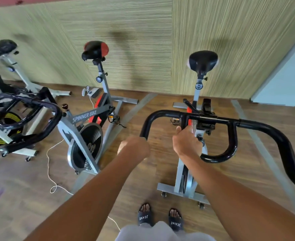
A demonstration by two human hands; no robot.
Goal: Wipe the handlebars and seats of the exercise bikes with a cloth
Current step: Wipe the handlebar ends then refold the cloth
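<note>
"SPINNER BIKE" runs in pale capitals along the grey frame (85, 116) of the middle bike (86, 145). Near the bottom, the left slipper (145, 217) and the right slipper (176, 222) each carry "JEANE" in white across the strap. The round badge (199, 86) on the right bike (181, 169) is too blurred to read.

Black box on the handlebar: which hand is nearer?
Right. The right hand grips the handlebar just left of the black box; the left hand holds the bar's left end.

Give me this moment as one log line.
left hand: grips handlebar left end; right hand: grips its inner loop; cloth: unclear; seat: untouched
</note>
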